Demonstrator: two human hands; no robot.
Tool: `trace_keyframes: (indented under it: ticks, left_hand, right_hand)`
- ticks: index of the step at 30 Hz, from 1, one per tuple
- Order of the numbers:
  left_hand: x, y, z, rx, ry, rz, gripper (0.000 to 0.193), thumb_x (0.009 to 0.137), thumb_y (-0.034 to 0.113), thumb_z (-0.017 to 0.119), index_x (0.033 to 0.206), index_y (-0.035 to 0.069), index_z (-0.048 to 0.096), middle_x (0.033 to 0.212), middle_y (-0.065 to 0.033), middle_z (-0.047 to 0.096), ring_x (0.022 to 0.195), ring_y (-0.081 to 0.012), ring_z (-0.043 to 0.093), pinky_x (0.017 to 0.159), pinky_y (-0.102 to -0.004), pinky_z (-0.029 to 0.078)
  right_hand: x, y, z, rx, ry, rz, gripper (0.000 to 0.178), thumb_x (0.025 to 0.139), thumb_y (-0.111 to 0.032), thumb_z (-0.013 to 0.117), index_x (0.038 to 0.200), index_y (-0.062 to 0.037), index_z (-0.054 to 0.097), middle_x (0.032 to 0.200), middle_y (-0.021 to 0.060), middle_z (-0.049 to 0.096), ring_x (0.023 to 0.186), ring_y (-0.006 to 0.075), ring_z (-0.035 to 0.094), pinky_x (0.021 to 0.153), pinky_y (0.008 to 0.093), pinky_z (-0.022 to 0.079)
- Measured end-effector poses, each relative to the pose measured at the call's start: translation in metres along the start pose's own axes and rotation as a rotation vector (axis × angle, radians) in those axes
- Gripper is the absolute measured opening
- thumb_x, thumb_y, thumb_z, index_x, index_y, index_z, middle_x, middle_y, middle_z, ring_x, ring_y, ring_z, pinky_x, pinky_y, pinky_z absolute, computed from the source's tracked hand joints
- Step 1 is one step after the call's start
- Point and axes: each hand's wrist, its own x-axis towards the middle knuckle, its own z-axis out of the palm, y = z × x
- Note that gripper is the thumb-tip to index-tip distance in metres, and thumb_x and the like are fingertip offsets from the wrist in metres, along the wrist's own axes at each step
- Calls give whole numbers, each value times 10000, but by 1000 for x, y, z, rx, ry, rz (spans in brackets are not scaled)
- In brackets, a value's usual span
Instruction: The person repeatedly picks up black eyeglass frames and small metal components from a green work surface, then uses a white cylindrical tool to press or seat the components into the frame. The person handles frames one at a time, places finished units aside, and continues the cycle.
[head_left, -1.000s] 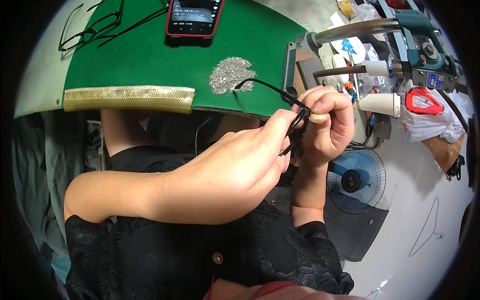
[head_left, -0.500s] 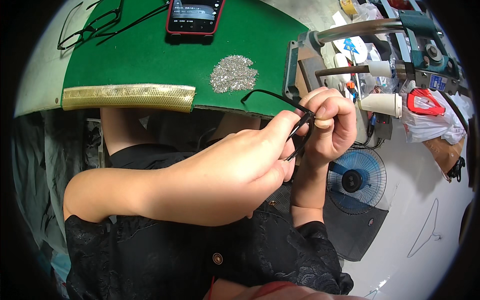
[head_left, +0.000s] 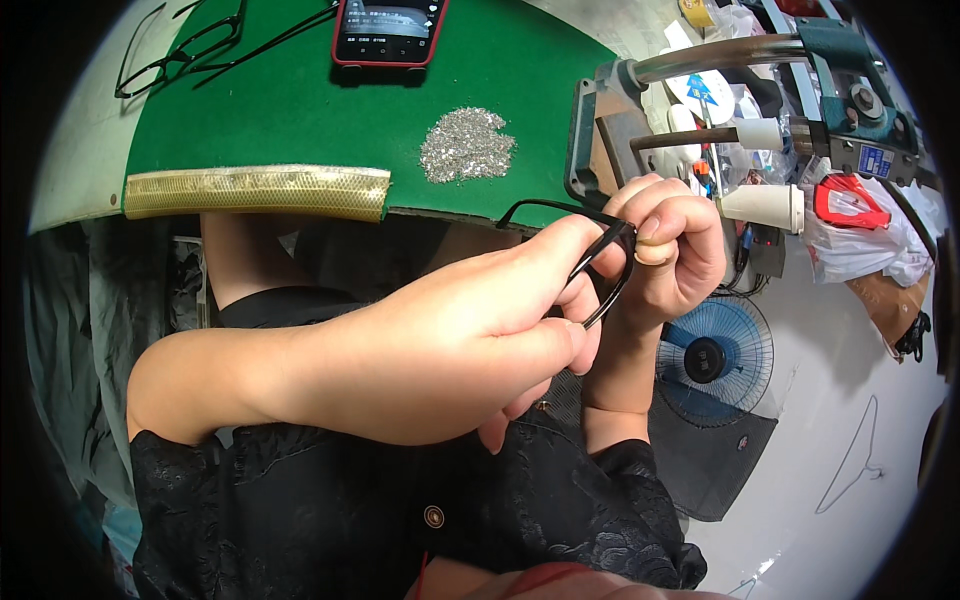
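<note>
Eyeglasses (head_left: pixel 606 241), corner (head_left: pixel 626 230) in right grip (head_left: pixel 678 255), rim (head_left: pixel 615 295) in left grip (head_left: pixel 500 320)

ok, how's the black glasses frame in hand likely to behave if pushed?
The black glasses frame is probably light for its size: its parts look thin. The slim temple likely holds its curve but flexes under a sideways push. Shiny highlights suggest a smooth surface, so it may slip a little.

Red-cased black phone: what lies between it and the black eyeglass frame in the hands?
In the head view, a loose pile of silvery flakes lies between phone and frame, on the green surface.
</note>
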Motion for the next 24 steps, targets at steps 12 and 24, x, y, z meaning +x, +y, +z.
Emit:
trace_keyframes:
  ticks: [12, 24]
  left_hand:
    - [0, 1, 3, 126, 25, 10, 441, 967, 59, 388, 1358, -54, 221, 963, -102, 519, 567, -77, 509, 507, -211, 475]
    - [0, 6, 7, 299, 26, 14, 415, 946, 37, 392, 1327, -50, 252, 950, -99, 545, 555, -91, 529, 494, -221, 474]
  right_hand:
    - [-2, -2, -3, 39, 16, 47, 177, 879, -108, 661, 829, 28, 557, 680, 94, 590, 621, 188, 573, 612, 306, 504]
    - [1, -12, -6, 73, -10, 57, 170, 849, -67, 690, 844, 10, 539, 695, 95, 599, 639, 188, 586, 634, 297, 510]
